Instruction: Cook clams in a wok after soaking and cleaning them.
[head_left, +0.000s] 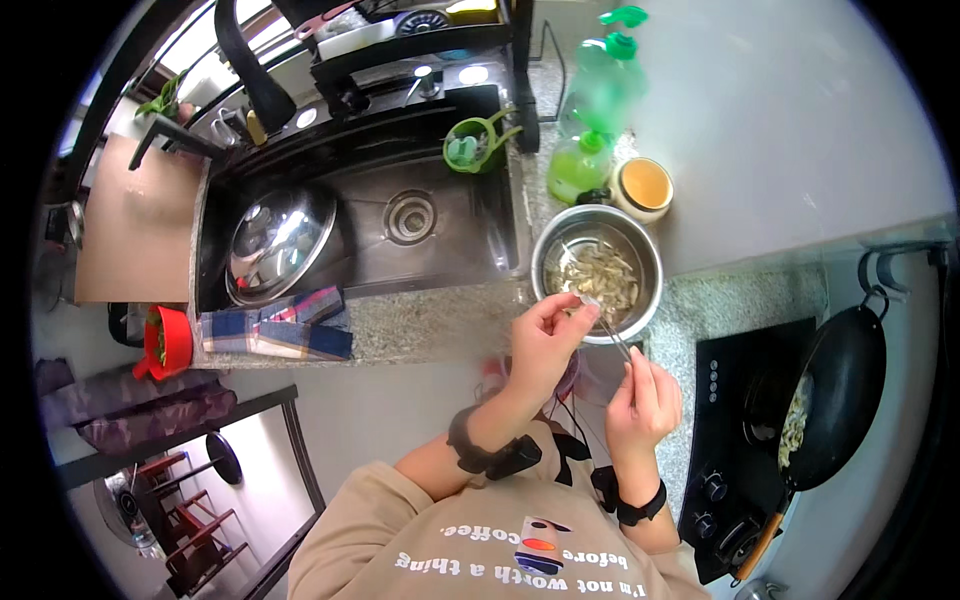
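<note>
A round metal bowl (657, 262) stands on the speckled counter, holding many small pale grey-brown food pieces (600, 274) in what looks like water. Over its near rim, my left hand (551, 334) pinches a small whitish piece between thumb and fingertips. The slim metal tool (616, 339), apparently tweezers, is in the fingers of my right hand (643, 397); its tip reaches the piece at my left fingertips. What exactly the food is, I cannot tell. On the right, a black wok (844, 397) with a wooden handle (759, 547) holds similar pale pieces.
Left of the bowl is a dark sink (465, 255) with a glass lid (281, 244) and a green strainer (472, 146). Soap bottles (577, 169) and a cream-coloured cup (643, 187) stand behind the bowl. A folded plaid cloth (277, 326) and a red container (166, 341) lie left; a black cooktop (727, 450) is right.
</note>
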